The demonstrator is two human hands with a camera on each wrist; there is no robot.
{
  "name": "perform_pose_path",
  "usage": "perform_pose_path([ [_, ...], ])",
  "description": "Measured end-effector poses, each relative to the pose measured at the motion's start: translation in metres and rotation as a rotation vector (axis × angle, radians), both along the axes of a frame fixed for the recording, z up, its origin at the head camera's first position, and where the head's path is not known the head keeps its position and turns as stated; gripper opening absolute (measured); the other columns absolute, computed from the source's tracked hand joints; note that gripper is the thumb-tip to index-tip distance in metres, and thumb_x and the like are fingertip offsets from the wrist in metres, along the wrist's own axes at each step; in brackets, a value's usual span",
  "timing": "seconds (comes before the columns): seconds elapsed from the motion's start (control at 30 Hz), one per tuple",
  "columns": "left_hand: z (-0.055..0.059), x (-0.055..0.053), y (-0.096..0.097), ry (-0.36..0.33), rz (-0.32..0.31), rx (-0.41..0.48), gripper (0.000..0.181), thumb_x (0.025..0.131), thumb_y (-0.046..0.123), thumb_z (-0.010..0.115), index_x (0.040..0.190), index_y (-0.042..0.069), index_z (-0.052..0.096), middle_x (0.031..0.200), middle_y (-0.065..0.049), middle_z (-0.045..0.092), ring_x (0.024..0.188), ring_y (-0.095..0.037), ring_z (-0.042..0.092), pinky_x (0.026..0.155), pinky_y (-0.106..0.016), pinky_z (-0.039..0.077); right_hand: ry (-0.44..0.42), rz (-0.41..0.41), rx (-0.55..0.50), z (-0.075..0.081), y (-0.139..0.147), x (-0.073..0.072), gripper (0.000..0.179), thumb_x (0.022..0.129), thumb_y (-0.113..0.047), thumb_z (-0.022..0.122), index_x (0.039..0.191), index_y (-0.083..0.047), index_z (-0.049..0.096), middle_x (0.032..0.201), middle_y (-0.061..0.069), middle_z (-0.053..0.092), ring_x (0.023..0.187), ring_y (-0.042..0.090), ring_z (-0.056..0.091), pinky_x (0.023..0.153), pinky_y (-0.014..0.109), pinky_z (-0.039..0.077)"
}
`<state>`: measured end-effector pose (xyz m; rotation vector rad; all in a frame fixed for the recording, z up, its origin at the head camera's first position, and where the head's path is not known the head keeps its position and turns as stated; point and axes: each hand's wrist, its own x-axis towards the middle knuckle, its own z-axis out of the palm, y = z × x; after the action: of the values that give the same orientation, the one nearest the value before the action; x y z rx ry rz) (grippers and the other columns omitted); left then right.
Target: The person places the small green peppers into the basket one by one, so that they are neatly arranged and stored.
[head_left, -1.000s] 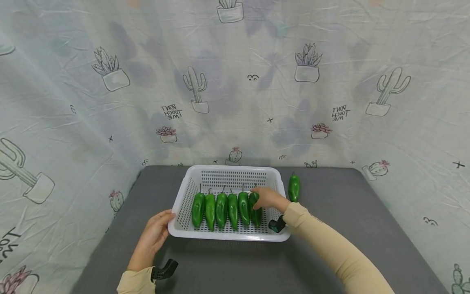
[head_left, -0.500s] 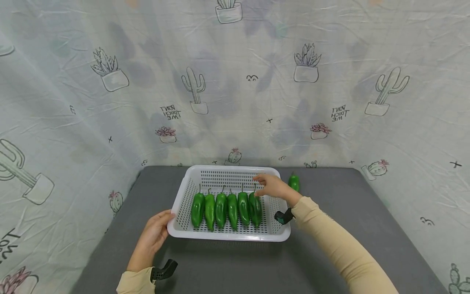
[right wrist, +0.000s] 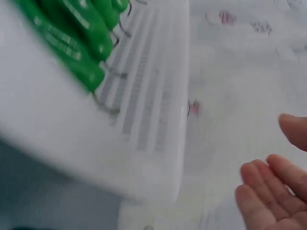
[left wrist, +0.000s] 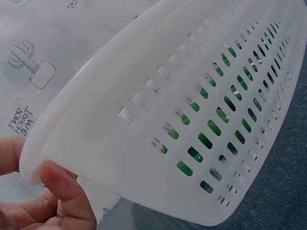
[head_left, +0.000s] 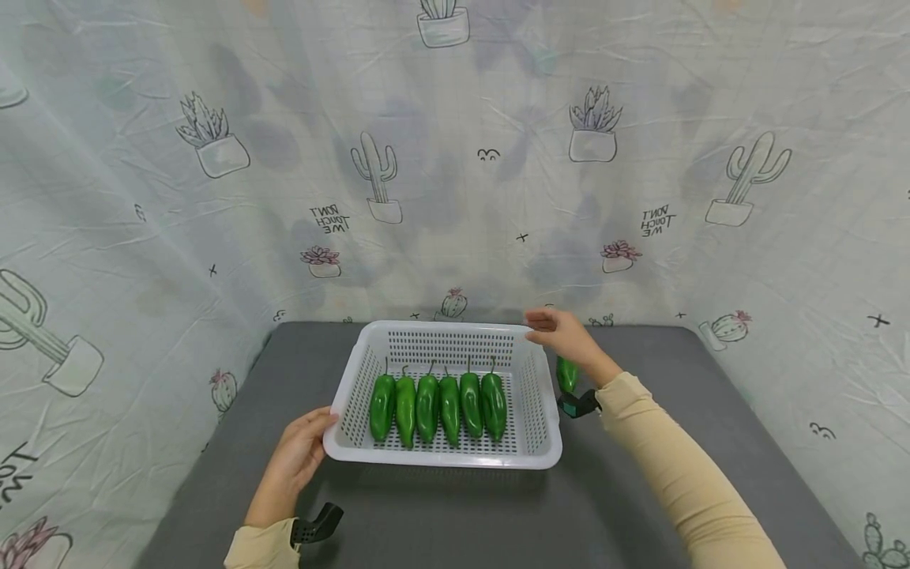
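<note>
A white perforated plastic basket holds several green chili peppers side by side in a row, stems toward the back. My left hand grips its left rim; in the left wrist view the thumb and fingers pinch the basket's edge. Above the back right corner hovers my right hand, fingers extended and holding nothing. The right wrist view also shows that hand apart from the basket. One more green chili pepper lies on the table right of the basket, partly hidden behind the right hand and wrist.
Everything rests on a dark grey table. A pale cloth printed with cacti hangs behind and along both sides. A black wrist camera sits on the right wrist, close to the basket's right wall.
My right hand has let go of the rightmost pepper in the row, risen, and moved right toward the lone pepper. My left hand has stayed on the rim.
</note>
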<state>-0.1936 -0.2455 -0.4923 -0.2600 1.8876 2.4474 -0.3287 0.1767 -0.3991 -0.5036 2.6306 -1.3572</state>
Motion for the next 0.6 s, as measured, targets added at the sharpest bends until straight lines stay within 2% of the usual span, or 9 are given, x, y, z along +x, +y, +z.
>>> perform_pose_path([
  [0.13,0.0,0.0,0.0,0.01,-0.003,0.009,0.022,0.094,0.003,0.05,0.116,-0.001,0.053,0.102,0.003,0.063,0.098,-0.009,0.062,0.079,-0.026,0.052,0.046,-0.065,-0.033,-0.007,0.02,-0.006,0.052,0.095,-0.022,0.058,0.14,-0.002,0.042,0.141,0.021,0.044,0.129,0.038,0.042,0.101,0.05,0.039],
  [0.27,0.0,0.0,0.0,0.007,0.005,0.012,0.021,0.094,0.003,0.05,0.114,-0.002,0.054,0.101,0.002,0.063,0.097,-0.009,0.062,0.078,-0.026,0.052,0.081,-0.147,-0.062,-0.019,0.04,-0.012,0.051,0.095,-0.02,0.057,0.139,0.002,0.042,0.138,0.025,0.046,0.127,0.04,0.044,0.101,0.051,0.038],
  [0.43,0.002,0.001,0.0,-0.003,0.007,0.005,0.028,0.094,0.003,0.05,0.12,-0.007,0.05,0.103,0.001,0.062,0.097,-0.008,0.062,0.079,-0.026,0.051,0.063,-0.244,-0.083,-0.042,0.064,-0.016,0.049,0.097,-0.018,0.054,0.138,0.005,0.041,0.138,0.026,0.046,0.127,0.04,0.044,0.102,0.05,0.037],
  [0.6,0.003,0.001,0.0,0.0,0.0,0.0,0.033,0.094,0.003,0.05,0.124,-0.011,0.046,0.105,0.001,0.062,0.098,-0.009,0.061,0.079,-0.026,0.051,0.013,-0.302,-0.071,-0.067,0.081,-0.017,0.048,0.098,-0.016,0.051,0.139,0.005,0.039,0.139,0.026,0.044,0.128,0.04,0.042,0.103,0.05,0.037],
])
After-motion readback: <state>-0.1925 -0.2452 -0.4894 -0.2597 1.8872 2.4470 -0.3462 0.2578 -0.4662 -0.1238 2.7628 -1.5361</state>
